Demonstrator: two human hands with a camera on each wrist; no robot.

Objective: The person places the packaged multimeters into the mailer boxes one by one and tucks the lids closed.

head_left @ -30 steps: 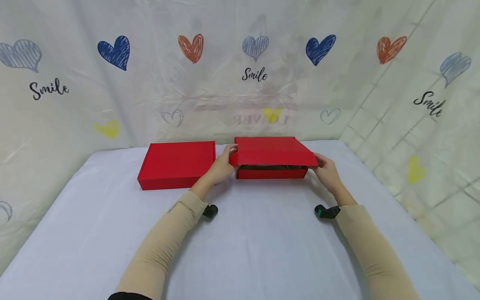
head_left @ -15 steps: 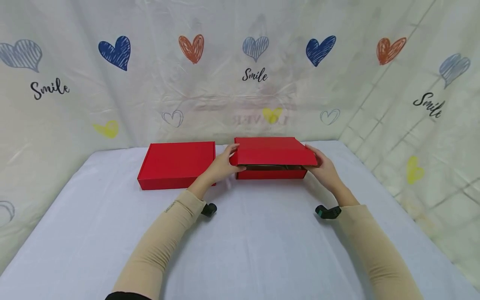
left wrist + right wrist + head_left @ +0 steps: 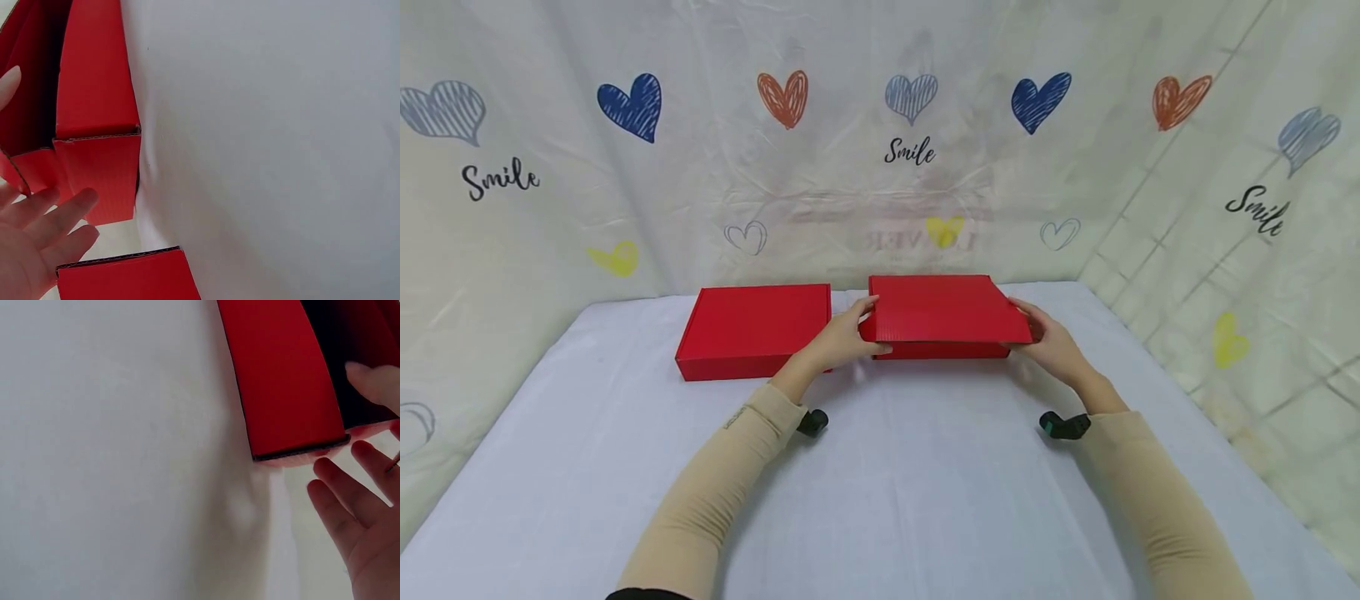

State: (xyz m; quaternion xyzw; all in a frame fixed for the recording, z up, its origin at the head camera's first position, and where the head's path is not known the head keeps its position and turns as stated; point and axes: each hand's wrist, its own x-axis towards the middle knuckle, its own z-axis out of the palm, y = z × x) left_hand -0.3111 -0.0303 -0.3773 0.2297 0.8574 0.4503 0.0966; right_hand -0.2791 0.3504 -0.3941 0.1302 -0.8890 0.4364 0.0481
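In the head view, a red cardboard box [image 3: 936,353] sits at the back of the table, its lid [image 3: 936,308] lowered almost over the front wall. My left hand [image 3: 841,340] holds the lid's front left corner, thumb under the front edge and fingers along the side. At the opposite corner my right hand [image 3: 1054,350] grips it likewise. In the left wrist view a dark gap shows behind the front wall [image 3: 97,75], and the left fingers [image 3: 56,225] spread by the box's side. The right wrist view has the right thumb [image 3: 375,382] over the gap. The box's inside is dark.
A second red box [image 3: 756,325], closed, lies to the left, close by my left forearm. A white cloth covers the table [image 3: 917,483]. Behind it hangs a pale curtain [image 3: 835,183] printed with hearts and words. Each wrist wears a small black camera [image 3: 1064,426].
The lid's front flap has folded inward and its front edge has come lower, narrowing the gap. My right hand has shifted to the lid's corner; the left thumb has moved under the front edge.
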